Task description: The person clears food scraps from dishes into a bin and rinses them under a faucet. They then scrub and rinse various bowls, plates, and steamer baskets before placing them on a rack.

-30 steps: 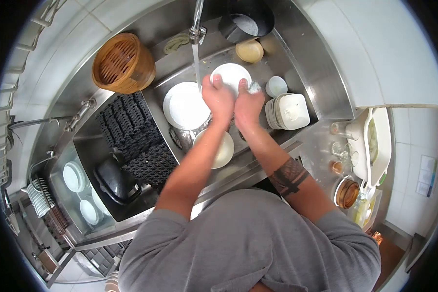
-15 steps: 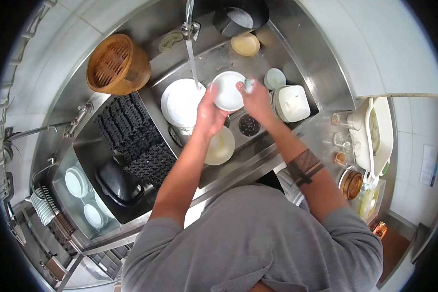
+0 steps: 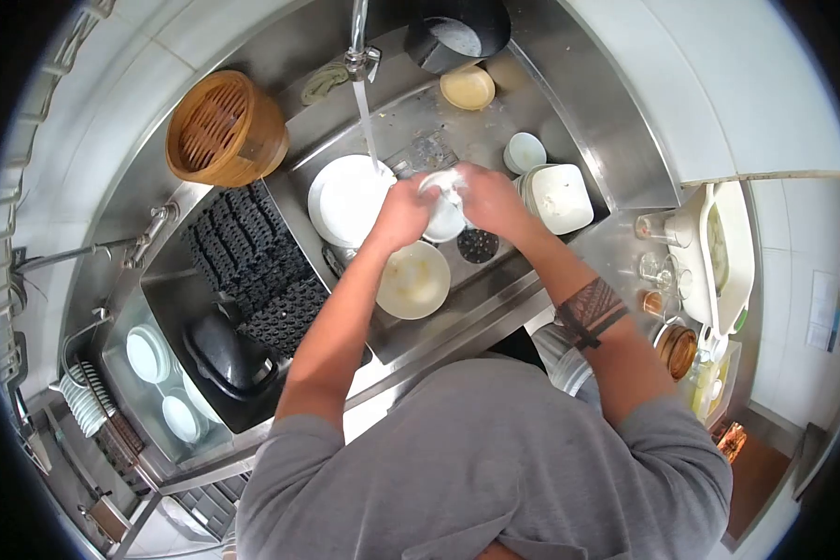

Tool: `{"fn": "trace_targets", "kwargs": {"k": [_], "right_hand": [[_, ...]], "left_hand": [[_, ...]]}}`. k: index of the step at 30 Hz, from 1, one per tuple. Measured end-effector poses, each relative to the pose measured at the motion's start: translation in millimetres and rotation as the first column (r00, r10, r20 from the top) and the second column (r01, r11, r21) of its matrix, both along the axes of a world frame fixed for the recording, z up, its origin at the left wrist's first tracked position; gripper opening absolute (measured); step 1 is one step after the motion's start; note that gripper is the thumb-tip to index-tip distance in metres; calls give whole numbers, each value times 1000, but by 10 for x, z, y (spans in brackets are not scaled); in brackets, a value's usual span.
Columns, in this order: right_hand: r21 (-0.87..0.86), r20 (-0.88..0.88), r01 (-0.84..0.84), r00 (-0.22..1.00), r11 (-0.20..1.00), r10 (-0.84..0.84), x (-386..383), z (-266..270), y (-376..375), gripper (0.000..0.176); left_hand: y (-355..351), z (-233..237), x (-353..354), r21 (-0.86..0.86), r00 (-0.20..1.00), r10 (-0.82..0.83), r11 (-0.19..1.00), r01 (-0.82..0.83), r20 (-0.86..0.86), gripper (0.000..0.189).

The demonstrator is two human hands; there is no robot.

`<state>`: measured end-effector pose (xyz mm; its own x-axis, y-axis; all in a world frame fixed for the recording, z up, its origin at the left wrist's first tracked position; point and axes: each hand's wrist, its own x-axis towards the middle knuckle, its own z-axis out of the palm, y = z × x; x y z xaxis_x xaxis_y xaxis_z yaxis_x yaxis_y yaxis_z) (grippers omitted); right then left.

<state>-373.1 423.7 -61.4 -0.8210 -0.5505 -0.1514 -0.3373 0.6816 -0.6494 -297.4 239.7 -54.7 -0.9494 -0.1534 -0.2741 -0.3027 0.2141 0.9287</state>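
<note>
Blurred by motion, my left hand [image 3: 405,213] and my right hand [image 3: 495,203] come together over the sink with fingers curled in. Between them is a foamy white sponge-like thing [image 3: 445,181]; its exact kind is smeared. Just below shows part of a small white dish [image 3: 446,222], its upper portion covered by the hands. Left of my left hand, a large white plate [image 3: 338,210] lies near the stream of water. A cream bowl [image 3: 413,280] with yellowish residue sits nearer my body. The round drain [image 3: 478,245] shows below my right hand.
Water runs from the faucet [image 3: 357,61]. A bamboo steamer [image 3: 224,135] stands back left, beside black textured mats [image 3: 238,243]. Square white dishes [image 3: 562,199] are stacked right, near a small white cup [image 3: 525,152]. A dark pot [image 3: 420,42] and yellowish bowl [image 3: 468,88] are behind.
The hands have drawn together. The small white dish, earlier held up whole in my left hand, is now mostly covered, and the foamy white thing shows between both hands.
</note>
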Motion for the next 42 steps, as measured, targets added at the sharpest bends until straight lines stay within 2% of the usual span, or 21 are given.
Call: {"fn": "trace_targets", "kwargs": {"k": [2, 3, 7, 9, 10, 13, 15, 18, 20, 22, 23, 24, 26, 28, 30, 32, 36, 38, 39, 41, 42], "right_hand": [[13, -497, -414, 787, 910, 365, -61, -26, -14, 15], [11, -493, -410, 791, 912, 362, -56, -41, -11, 15], [-65, -292, -229, 935, 971, 201, -90, -48, -122, 14], [-299, -146, 461, 843, 836, -517, 177, -229, -337, 19], [-275, -20, 603, 775, 749, -632, 310, -310, -426, 25], [-229, 101, 606, 794, 762, -600, 355, -434, -203, 18], [-148, -257, -70, 966, 987, 30, 253, -268, 44, 17], [-136, -366, -223, 917, 965, 160, 127, -376, -59, 19], [-164, -292, -127, 953, 978, 75, 171, -362, -124, 21], [-210, -108, 492, 847, 845, -520, 403, -442, -312, 22], [-140, 208, 736, 676, 662, -707, 500, -777, -435, 28], [-135, 210, 741, 670, 658, -712, 529, -739, -414, 28], [-109, 296, 714, 688, 692, -663, 531, -603, -358, 29], [-54, 49, 531, 847, 845, -529, 374, -629, -89, 25], [-46, -216, -136, 969, 990, 123, 201, -365, 16, 25], [-53, -243, -154, 960, 987, 137, 115, -358, -53, 25], [-104, 31, 711, 701, 695, -713, 394, -661, -491, 27], [-283, 558, 879, 477, 384, -680, 516, -1237, -611, 31], [-280, 558, 881, 473, 381, -682, 487, -1173, -532, 31], [-78, 825, 487, 522, 870, -218, 380, -829, -206, 36], [-66, 826, 479, 518, 875, -221, 318, -656, -134, 36]], "left_hand": [[-86, 33, -19, -163, 929, -350, 930, 330, -117, 32], [-132, 21, -54, -256, 893, -436, 881, 398, -113, 32], [-82, -29, -120, -184, 975, -83, 982, 45, -204, 29], [232, -51, -138, -138, 959, 162, 971, -197, -232, 31], [392, -98, -98, -84, 890, 393, 903, -421, -230, 33], [360, -453, 24, -45, 939, 258, 960, -275, -227, 27], [117, -443, 26, 195, 999, -20, 980, 27, -38, 29], [56, -178, -80, -140, 991, -112, 983, 122, 73, 34], [108, -245, -146, -152, 995, -61, 987, 49, -80, 32], [182, -275, -188, -190, 986, 165, 967, -167, -28, 27], [517, -536, -139, -121, 827, 486, 837, -533, -283, 25], [570, -547, -79, -122, 832, 481, 841, -527, -277, 25], [623, -554, -33, -32, 783, 505, 833, -552, -363, 25], [324, -392, -7, -50, 892, 379, 914, -402, -247, 25], [57, -322, -119, -115, 989, -107, 986, 119, 105, 27], [21, -548, -220, -133, 993, -121, 984, 118, -15, 30], [304, -622, -339, -139, 964, 238, 957, -253, -118, 24], [511, -866, -291, 5, 747, 579, 792, -611, -326, 23], [519, -765, -244, -8, 753, 619, 772, -636, -224, 22], [399, -934, -215, 18, 768, 587, 797, -603, -256, 24], [336, -1060, -185, 40, 777, 557, 819, -572, -294, 26]]}}
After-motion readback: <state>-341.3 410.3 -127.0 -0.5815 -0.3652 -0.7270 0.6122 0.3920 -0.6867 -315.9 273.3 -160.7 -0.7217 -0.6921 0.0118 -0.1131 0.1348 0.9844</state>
